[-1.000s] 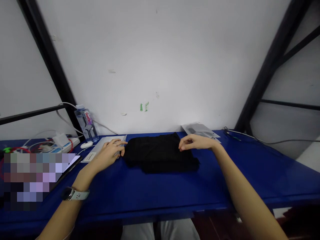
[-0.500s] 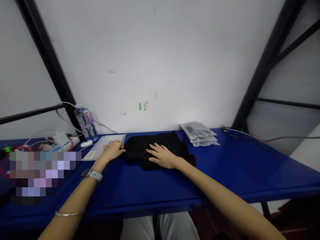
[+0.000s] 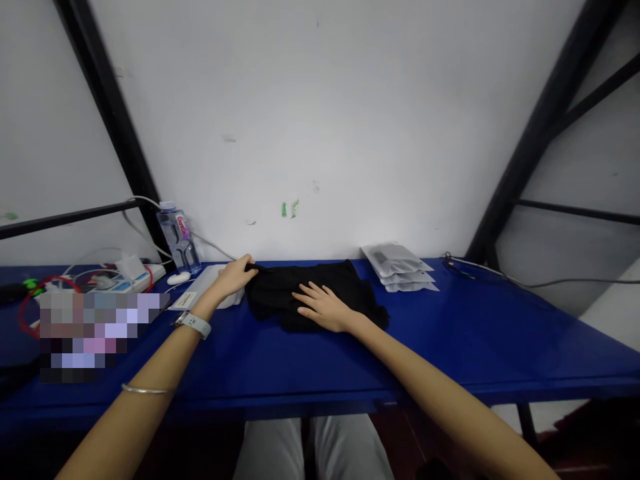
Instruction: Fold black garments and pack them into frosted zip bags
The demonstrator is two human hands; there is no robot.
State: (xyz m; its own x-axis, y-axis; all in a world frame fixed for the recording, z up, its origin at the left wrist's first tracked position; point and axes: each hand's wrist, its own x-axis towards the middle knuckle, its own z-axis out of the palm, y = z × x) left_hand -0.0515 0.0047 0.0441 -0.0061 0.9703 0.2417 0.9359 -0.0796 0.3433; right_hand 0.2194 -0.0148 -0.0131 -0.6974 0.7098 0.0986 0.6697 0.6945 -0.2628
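Grey trouser legs sit nearest on my feed, below the front edge of a blue desk, and the wearer's two bare arms reach out across it. Black cloth lies flat and slightly bunched straight ahead, its long axis running left to right near the back of the desk. The right hand rests on top near the middle, its fingers spread and pointing left. The left hand, with a watch on its wrist, is at the cloth's left end, fingers bunched and, as far as I can tell, pinching the upper corner. Just beneath that hand lies a pale flat sheet. Farther left I make out a white mouse, a water bottle and a power strip; to the right, a stack of grey plastic bags; behind everything, a white wall.
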